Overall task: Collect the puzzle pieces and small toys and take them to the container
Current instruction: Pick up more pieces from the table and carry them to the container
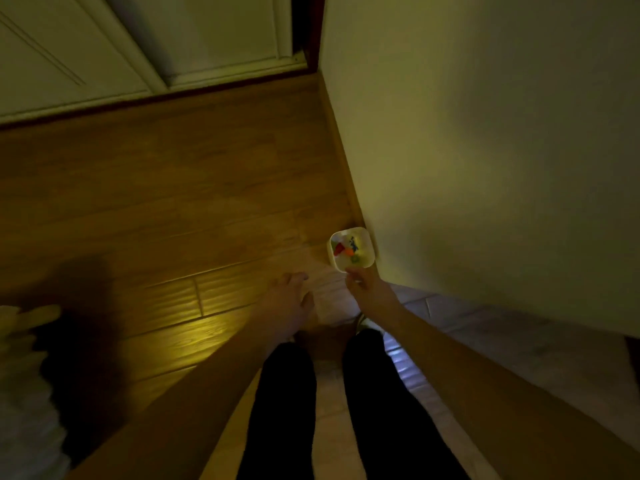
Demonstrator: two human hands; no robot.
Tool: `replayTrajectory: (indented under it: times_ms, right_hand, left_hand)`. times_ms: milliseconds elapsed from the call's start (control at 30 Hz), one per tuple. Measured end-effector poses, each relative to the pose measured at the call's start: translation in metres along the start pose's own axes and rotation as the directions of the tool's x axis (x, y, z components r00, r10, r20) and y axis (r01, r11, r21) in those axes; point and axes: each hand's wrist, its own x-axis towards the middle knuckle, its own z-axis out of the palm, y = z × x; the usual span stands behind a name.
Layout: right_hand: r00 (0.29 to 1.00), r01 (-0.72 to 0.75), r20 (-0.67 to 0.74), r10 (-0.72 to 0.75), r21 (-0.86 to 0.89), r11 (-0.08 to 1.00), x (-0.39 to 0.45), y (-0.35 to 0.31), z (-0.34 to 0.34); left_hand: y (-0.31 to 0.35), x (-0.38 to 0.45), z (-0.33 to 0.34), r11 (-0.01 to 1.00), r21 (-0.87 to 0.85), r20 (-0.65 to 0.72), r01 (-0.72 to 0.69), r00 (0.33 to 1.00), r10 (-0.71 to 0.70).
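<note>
Pretty dim in here, everything has a yellow-green cast. One warm glare patch on the wood floor (204, 332) near the bottom middle, and a heavy dark shadow (79, 341) pooled at the lower left. The whole view is soft and grainy, and the wall (485, 150) and door (138, 39) lines bend toward the edges.
</note>
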Motion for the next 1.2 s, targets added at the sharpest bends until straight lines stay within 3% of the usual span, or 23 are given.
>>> replayTrajectory:
  times_ms: [167,267,367,567,833,1067,1200]
  right_hand:
    - [0.994,0.087,0.083,-0.073,-0.176,0.98,-0.085,-0.055,-0.041]
    - [0.969,0.217,0.201,-0.144,-0.408,0.887,-0.137,-0.083,-0.06]
    - [0.97,0.243,0.159,-0.187,-0.537,0.807,-0.183,-0.103,-0.076]
    - [0.965,0.251,0.079,-0.251,-0.561,0.788,-0.248,-0.118,-0.096]
    - [0.973,0.139,-0.094,-0.211,-0.494,0.858,-0.314,-0.092,-0.109]
    - [0.982,0.014,-0.168,-0.089,-0.399,0.917,-0.382,-0.024,-0.104]
    - [0.972,-0.079,-0.236,0.003,-0.313,0.947,-0.433,0.03,-0.097]
  left_hand:
    - [0.016,-0.084,-0.063,0.952,0.294,0.037,-0.083,0.996,0.075]
    - [0.025,-0.133,-0.088,0.906,0.401,0.034,-0.133,0.991,0.13]
    - [0.033,-0.175,-0.106,0.873,0.459,0.032,-0.164,0.985,0.168]
    - [0.044,-0.233,-0.123,0.84,0.495,-0.052,-0.22,0.958,0.281]
    - [0.071,-0.264,-0.13,0.793,0.52,0.087,-0.318,0.943,0.322]
    - [0.125,-0.297,-0.098,0.598,0.657,0.16,-0.459,0.86,0.485]
    - [0.16,-0.315,-0.05,0.515,0.694,0.237,-0.503,0.835,0.496]
